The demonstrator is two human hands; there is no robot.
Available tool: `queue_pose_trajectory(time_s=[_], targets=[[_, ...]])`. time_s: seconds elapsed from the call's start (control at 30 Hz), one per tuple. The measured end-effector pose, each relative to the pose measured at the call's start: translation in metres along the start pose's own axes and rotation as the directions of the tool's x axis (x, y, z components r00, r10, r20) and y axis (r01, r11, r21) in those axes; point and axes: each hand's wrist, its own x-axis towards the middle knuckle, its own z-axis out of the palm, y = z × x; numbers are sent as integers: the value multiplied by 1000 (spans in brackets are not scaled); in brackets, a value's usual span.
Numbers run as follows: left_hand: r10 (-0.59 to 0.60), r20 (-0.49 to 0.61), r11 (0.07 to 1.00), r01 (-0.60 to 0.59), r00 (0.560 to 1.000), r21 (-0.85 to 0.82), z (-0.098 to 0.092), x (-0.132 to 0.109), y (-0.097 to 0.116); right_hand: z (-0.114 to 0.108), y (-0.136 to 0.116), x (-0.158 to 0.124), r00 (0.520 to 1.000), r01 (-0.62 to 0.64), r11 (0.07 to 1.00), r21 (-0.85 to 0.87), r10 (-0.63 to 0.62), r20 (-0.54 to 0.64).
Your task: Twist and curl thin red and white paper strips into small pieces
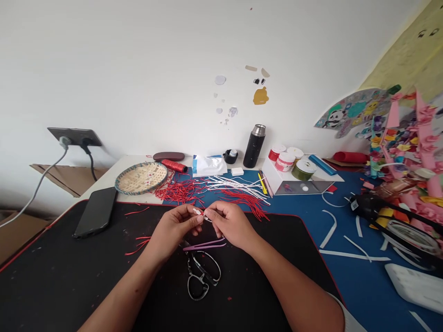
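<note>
My left hand (183, 222) and my right hand (226, 221) meet above the black mat (263, 267), fingertips pinched close together. Between them is a small piece of red and white cord (199, 212), gripped from both sides and partly hidden by the fingers. Under the hands lie purple tweezers (204, 246) and scissors (204, 276) with dark, clear-edged handles. Beyond my fingers, cut red cords (182, 190) and white cords (235, 184) are spread in loose piles. A few red strands (138, 246) rest beside my left wrist.
A phone (97, 210) and a woven basket (141, 177) are at the left. Along the wall stand a red thread spool (174, 166), a tissue pack (209, 165), a black flask (254, 146) and ribbon rolls (285, 162). Paper strips (353, 255) and a white device (415, 286) lie right.
</note>
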Motion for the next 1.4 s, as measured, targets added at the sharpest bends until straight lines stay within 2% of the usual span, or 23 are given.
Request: queue_pose_trajectory(time_s=[0.3, 0.53, 0.73, 0.9, 1.13, 1.4], targets=[[47, -26, 984, -42, 999, 173, -3, 0, -3, 0, 0, 0, 1000, 0, 1000, -21, -1, -20], [224, -65, 950, -203, 972, 239, -4, 0, 3, -2, 0, 2, 999, -22, 998, -63, 20, -34], [170, -56, 963, -153, 984, 220, -3, -2, 3, -1, 0, 2, 999, 4, 997, -76, -7, -49], [171, -108, 969, -147, 979, 199, -6, -1, 0, 1, 3, 3, 998, 24, 997, -73, -29, -63], [117, -117, 991, -124, 986, -56, -9, 2, -3, 4, 5, 3, 999, 6, 1000, -8, -7, -46], [135, -60, 991, -134, 989, 31, -7, 0, -2, 0, 9, 8, 995, 13, 997, 79, -5, -105]])
